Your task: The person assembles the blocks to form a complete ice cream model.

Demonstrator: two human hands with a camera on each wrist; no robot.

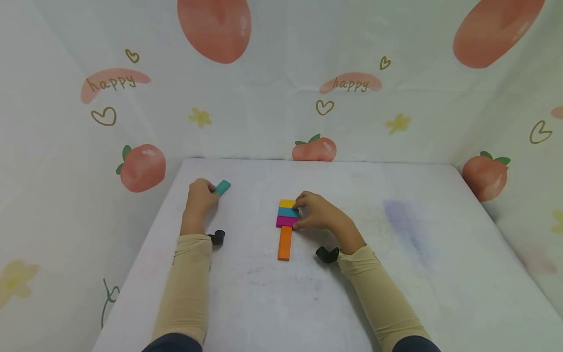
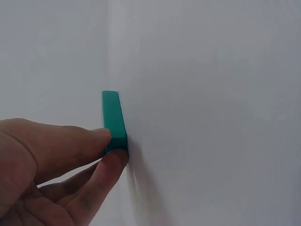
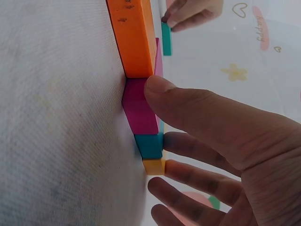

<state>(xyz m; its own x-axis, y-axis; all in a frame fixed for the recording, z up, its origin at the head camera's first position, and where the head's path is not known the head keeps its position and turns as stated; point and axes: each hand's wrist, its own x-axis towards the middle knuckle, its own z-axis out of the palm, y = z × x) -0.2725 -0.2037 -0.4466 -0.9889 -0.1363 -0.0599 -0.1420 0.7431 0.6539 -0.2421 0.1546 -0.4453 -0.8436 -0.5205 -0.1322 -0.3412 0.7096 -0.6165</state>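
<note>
My left hand point(image 1: 201, 198) pinches a green block point(image 1: 222, 187) between thumb and fingertips at the table's far left; the left wrist view shows the block point(image 2: 113, 115) pointing away from the hand. At mid-table, yellow point(image 1: 287, 203), blue point(image 1: 288, 212) and magenta point(image 1: 287, 222) blocks lie side by side in a row. An orange block point(image 1: 285, 243) extends from the magenta one toward the person, its end against it. My right hand point(image 1: 318, 211) touches the row's right ends: thumb at the magenta block point(image 3: 141, 106), fairly straight fingers beside the blue point(image 3: 149, 146) and yellow point(image 3: 154, 166) blocks.
A white table point(image 1: 396, 293) carries a faint purple-blue stain point(image 1: 406, 230) on its right half. Behind it hangs a pale curtain point(image 1: 264, 98) printed with peaches, hearts and flowers. A small black camera sits at the left wrist point(image 1: 217, 237) and another at the right wrist point(image 1: 327, 254).
</note>
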